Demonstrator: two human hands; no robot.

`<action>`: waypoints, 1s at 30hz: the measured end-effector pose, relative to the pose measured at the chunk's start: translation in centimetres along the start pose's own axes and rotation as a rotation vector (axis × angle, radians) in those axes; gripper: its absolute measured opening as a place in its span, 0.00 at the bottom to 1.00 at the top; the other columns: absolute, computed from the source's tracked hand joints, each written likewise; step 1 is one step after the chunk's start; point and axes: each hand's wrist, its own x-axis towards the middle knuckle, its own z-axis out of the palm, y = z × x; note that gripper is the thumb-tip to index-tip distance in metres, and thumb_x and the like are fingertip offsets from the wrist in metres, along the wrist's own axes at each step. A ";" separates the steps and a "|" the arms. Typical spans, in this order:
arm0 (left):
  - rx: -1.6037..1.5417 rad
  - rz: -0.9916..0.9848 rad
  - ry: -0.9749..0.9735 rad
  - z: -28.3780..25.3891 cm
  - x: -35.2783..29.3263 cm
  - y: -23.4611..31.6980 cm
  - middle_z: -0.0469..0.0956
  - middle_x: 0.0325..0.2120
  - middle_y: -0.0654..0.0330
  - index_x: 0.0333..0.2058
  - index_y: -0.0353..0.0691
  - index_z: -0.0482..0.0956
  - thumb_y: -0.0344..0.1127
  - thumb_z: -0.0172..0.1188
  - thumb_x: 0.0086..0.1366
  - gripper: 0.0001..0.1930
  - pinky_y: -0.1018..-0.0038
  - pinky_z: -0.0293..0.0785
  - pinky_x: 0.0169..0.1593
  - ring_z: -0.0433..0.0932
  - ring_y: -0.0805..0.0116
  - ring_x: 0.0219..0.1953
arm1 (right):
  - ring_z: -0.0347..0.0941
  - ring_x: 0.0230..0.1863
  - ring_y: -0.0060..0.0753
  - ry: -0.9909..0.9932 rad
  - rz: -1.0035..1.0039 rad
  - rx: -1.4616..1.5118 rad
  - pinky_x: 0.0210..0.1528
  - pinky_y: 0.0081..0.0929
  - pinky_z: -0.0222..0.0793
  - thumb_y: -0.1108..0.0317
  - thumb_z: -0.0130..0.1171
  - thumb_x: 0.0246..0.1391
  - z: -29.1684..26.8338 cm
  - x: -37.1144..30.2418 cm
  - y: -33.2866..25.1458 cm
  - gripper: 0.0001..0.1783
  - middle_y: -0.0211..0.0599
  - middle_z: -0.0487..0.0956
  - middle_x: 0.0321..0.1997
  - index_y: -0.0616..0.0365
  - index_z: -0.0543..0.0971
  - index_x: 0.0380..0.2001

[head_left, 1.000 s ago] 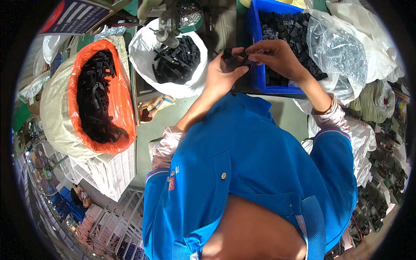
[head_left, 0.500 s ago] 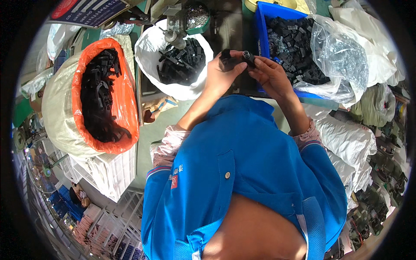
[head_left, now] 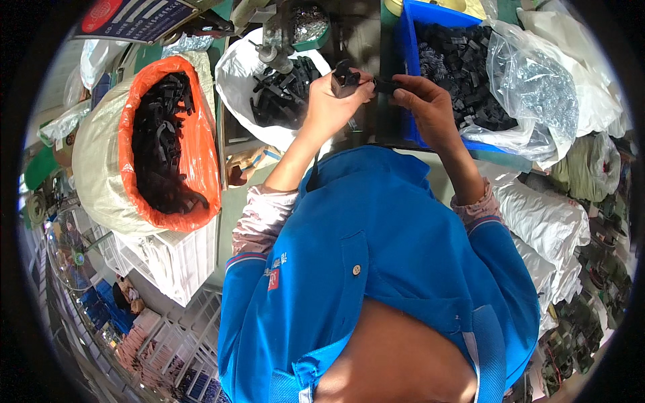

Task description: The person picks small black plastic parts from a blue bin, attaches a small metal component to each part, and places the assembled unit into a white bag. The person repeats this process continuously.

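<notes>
My left hand point(head_left: 331, 106) is closed around a black plastic part point(head_left: 344, 79), whose hooked upper end sticks out above the fingers. My right hand point(head_left: 433, 107) pinches a small black piece point(head_left: 386, 87) between thumb and fingertips. The two pieces are held close together; whether they touch is hard to see. Below and left of my left hand, a white bag point(head_left: 233, 80) holds long black parts point(head_left: 285, 91). At the right, a blue bin point(head_left: 408, 50) is filled with small black pieces point(head_left: 463, 67).
An orange-lined sack point(head_left: 209, 154) full of black parts stands at the left. A metal machine piece point(head_left: 274, 57) juts over the white bag, beside a green dish point(head_left: 312, 43) of small metal bits. Clear plastic point(head_left: 534, 74) drapes over the blue bin's right side.
My right hand has shifted slightly right and turned its piece; the coil spring seen on it earlier no longer shows. My left hand has tilted the black part a little.
</notes>
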 end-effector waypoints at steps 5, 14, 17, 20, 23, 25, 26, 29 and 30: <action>-0.084 -0.010 -0.001 -1.1 0.0 -0.1 0.80 0.26 0.55 0.34 0.26 0.78 0.26 0.62 0.59 0.08 0.75 0.80 0.34 0.81 0.68 0.29 | 0.77 0.39 0.27 -0.017 -0.032 -0.050 0.43 0.23 0.73 0.74 0.61 0.51 0.5 1.0 0.1 0.17 0.41 0.80 0.38 0.67 0.76 0.45; -0.289 -0.138 0.201 -1.4 -1.0 -0.4 0.79 0.27 0.48 0.34 0.25 0.75 0.28 0.61 0.60 0.09 0.72 0.80 0.32 0.82 0.60 0.27 | 0.78 0.36 0.27 -0.077 -0.178 -0.251 0.40 0.21 0.73 0.75 0.62 0.50 2.1 2.9 0.6 0.15 0.41 0.81 0.36 0.68 0.77 0.42; -0.389 -0.189 0.249 -1.5 -1.3 -1.1 0.79 0.28 0.46 0.35 0.25 0.74 0.27 0.60 0.60 0.10 0.70 0.81 0.32 0.82 0.58 0.28 | 0.78 0.37 0.28 -0.146 -0.083 -0.221 0.43 0.22 0.73 0.75 0.60 0.51 2.1 3.8 0.1 0.15 0.39 0.80 0.37 0.67 0.76 0.44; -0.456 -0.242 0.240 -2.2 -1.4 -1.1 0.79 0.29 0.46 0.37 0.26 0.74 0.29 0.60 0.60 0.11 0.70 0.81 0.33 0.82 0.58 0.30 | 0.76 0.38 0.27 -0.217 0.030 -0.166 0.44 0.23 0.72 0.72 0.58 0.54 1.8 4.7 0.4 0.15 0.36 0.79 0.38 0.66 0.76 0.45; -0.536 -0.305 0.203 -2.8 -1.5 -0.9 0.79 0.30 0.47 0.40 0.30 0.74 0.32 0.61 0.60 0.13 0.70 0.81 0.33 0.81 0.60 0.29 | 0.75 0.39 0.26 -0.235 0.122 -0.136 0.44 0.23 0.71 0.70 0.56 0.56 1.8 5.3 0.6 0.15 0.36 0.79 0.39 0.65 0.76 0.46; -0.511 -0.343 0.204 -3.5 -1.7 -0.5 0.79 0.31 0.48 0.42 0.32 0.73 0.34 0.61 0.60 0.15 0.70 0.81 0.33 0.81 0.61 0.28 | 0.74 0.40 0.25 -0.236 0.159 -0.080 0.45 0.23 0.70 0.69 0.55 0.57 1.8 5.7 0.6 0.15 0.35 0.78 0.40 0.64 0.76 0.46; -0.500 -0.364 0.202 -3.8 -1.9 -0.2 0.79 0.32 0.48 0.43 0.32 0.73 0.35 0.62 0.60 0.16 0.70 0.82 0.33 0.81 0.62 0.27 | 0.74 0.40 0.27 -0.239 0.158 -0.064 0.45 0.24 0.70 0.67 0.55 0.58 1.8 5.8 0.7 0.16 0.37 0.78 0.41 0.64 0.76 0.47; -0.622 -0.371 0.117 -4.8 -2.9 -0.5 0.77 0.37 0.46 0.49 0.33 0.67 0.40 0.53 0.65 0.19 0.68 0.82 0.35 0.80 0.62 0.31 | 0.75 0.39 0.32 -0.238 0.151 -0.025 0.44 0.25 0.70 0.63 0.55 0.58 1.5 6.0 0.7 0.18 0.42 0.77 0.43 0.64 0.75 0.48; -0.713 -0.372 0.085 -5.0 -3.1 -0.7 0.77 0.38 0.46 0.50 0.33 0.66 0.40 0.51 0.67 0.19 0.68 0.82 0.35 0.80 0.62 0.32 | 0.75 0.39 0.32 -0.233 0.148 -0.017 0.44 0.25 0.70 0.63 0.55 0.58 1.4 6.0 0.3 0.18 0.42 0.77 0.43 0.64 0.75 0.47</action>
